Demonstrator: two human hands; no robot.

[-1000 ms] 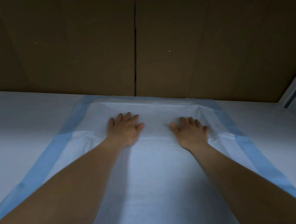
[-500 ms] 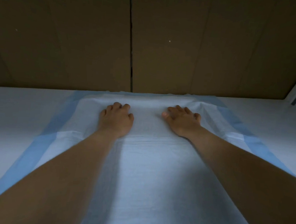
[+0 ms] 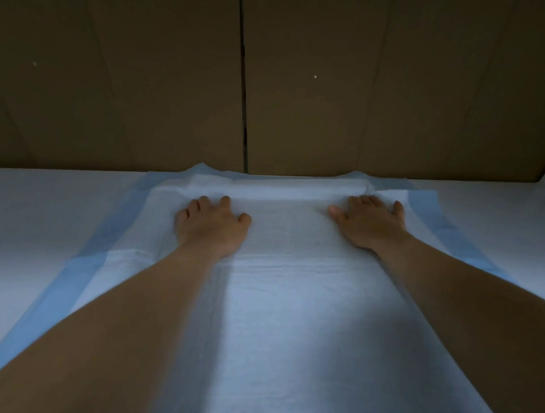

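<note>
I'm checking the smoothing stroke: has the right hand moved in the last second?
Yes. The right hand has slid rightward, away from the dark seam, and farther toward the brown wall, lying flat on the pad.

Brown wall [image 3: 337, 98] blocks beyond pad [image 3: 290, 304]

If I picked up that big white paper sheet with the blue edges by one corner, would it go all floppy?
Probably floppy: the white blue-edged sheet shows creases and its far edge rumples up against the brown cardboard wall. Likely light too, since it looks thin. It may slide when pushed; the left hand and right hand press it down.
</note>
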